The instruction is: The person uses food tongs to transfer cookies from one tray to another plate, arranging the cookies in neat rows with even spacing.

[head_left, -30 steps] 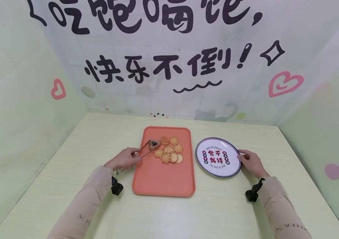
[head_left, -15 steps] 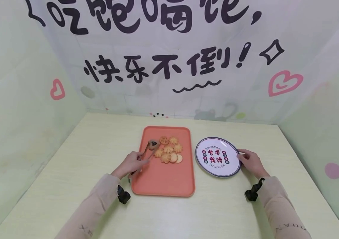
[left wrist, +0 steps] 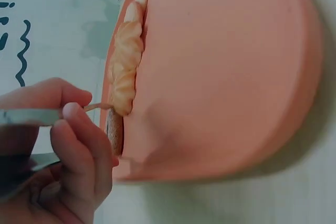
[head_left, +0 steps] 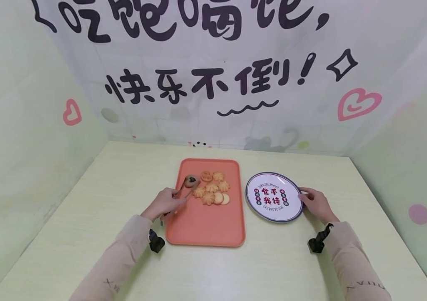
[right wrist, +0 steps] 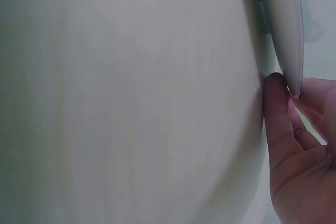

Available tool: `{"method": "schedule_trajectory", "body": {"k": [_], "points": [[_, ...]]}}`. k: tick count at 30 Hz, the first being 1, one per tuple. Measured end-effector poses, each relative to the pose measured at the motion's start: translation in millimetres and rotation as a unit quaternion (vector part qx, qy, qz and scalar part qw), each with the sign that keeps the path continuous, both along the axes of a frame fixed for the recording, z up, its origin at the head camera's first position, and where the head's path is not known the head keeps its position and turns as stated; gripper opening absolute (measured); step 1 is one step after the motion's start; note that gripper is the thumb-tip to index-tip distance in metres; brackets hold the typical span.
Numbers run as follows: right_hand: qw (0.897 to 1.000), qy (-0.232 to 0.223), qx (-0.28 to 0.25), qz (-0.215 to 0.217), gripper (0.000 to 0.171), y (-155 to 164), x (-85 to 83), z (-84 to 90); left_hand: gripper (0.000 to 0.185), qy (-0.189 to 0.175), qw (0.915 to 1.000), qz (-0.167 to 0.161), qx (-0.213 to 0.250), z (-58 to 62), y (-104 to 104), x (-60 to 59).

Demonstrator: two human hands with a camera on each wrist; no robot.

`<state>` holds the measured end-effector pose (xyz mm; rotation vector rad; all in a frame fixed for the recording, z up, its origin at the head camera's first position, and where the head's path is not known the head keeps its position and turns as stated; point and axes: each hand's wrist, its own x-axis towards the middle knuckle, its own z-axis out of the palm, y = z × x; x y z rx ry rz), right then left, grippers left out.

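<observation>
An orange tray [head_left: 205, 221] lies on the table with a cluster of pale piped and round cookies [head_left: 213, 192] at its far end. My left hand [head_left: 166, 202] grips a pair of tongs [head_left: 181, 193] at the tray's left edge. The tongs' tips clasp a brown cookie with a dark heart [head_left: 190, 181]. In the left wrist view my fingers [left wrist: 79, 145] curl round the tongs' handles [left wrist: 26, 116], with the brown cookie [left wrist: 114, 132] and the pale cookies [left wrist: 126, 66] on the tray [left wrist: 220, 77]. My right hand [head_left: 315, 205] holds the right rim of a white plate [head_left: 252, 186] with red lettering; thumb [right wrist: 275, 114] and fingers pinch that plate's rim [right wrist: 283, 24].
The pale wooden table [head_left: 213, 267] is enclosed by a printed backdrop [head_left: 213, 83] behind and light green walls [head_left: 21, 146] at both sides. The near half of the tray holds nothing. Bare tabletop stretches in front of the tray and plate.
My left wrist has swung right, nearer the tray's corner, turning the tongs more upright. The brown cookie in their tips shifted slightly left. The right hand and plate stayed put.
</observation>
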<state>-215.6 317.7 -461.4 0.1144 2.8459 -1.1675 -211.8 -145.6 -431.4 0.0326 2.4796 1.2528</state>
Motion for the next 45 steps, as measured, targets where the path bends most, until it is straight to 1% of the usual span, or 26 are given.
{"method": "schedule_trajectory", "body": {"k": [6,9,11,16,19,24,26,28,31,33,37,41,43,45], "points": [[1.000,0.001,0.001,-0.001,0.042,0,-0.5,-0.4,0.054,-0.022,0.9991,-0.029,-0.022,5.2,-15,-11.7],[1.000,-0.002,0.003,-0.002,0.043,-1,-1.1,-1.0,0.053,-0.027,0.9980,-0.046,-0.033,6.3,-23,-16.9],[1.000,-0.005,0.004,-0.001,0.043,-1,-1.2,-1.4,0.052,-0.028,0.9970,-0.064,-0.035,6.9,-27,-19.0],[1.000,-0.001,0.001,0.003,0.043,0,-0.7,-1.5,0.052,-0.032,0.9941,-0.096,-0.038,10.0,-32,-18.8],[1.000,0.002,0.002,0.003,0.042,0,-0.1,-1.3,0.053,-0.032,0.9926,-0.106,-0.049,12.4,-33,-16.3],[1.000,0.002,0.003,0.000,0.042,2,-0.1,-2.9,0.052,-0.025,0.9913,-0.110,-0.068,12.1,-31,-12.6],[1.000,0.002,0.003,0.001,0.042,2,0.0,-3.7,0.051,-0.014,0.9906,-0.111,-0.079,10.7,-30,-11.8],[1.000,0.002,0.005,0.000,0.042,2,0.1,-4.2,0.051,-0.003,0.9906,-0.105,-0.088,9.5,-29,-11.0],[1.000,0.001,0.005,-0.001,0.042,2,0.3,-4.1,0.051,0.013,0.9919,-0.089,-0.090,9.5,-25,-9.7],[1.000,0.002,0.004,-0.003,0.042,2,0.2,-3.9,0.051,0.017,0.9929,-0.080,-0.086,10.4,-22,-9.2],[1.000,0.006,0.002,-0.002,0.042,1,1.0,-2.3,0.050,0.028,0.9922,-0.087,-0.085,11.1,-20,-10.8],[1.000,0.011,-0.002,-0.001,0.041,0,1.9,-0.8,0.052,0.025,0.9918,-0.094,-0.082,10.3,-22,-13.8],[1.000,0.013,-0.004,-0.001,0.041,0,2.2,-0.3,0.052,0.013,0.9924,-0.092,-0.081,10.2,-25,-14.9],[1.000,0.013,-0.005,-0.001,0.041,0,2.4,-0.2,0.052,0.002,0.9911,-0.098,-0.091,10.3,-27,-14.8]]}}
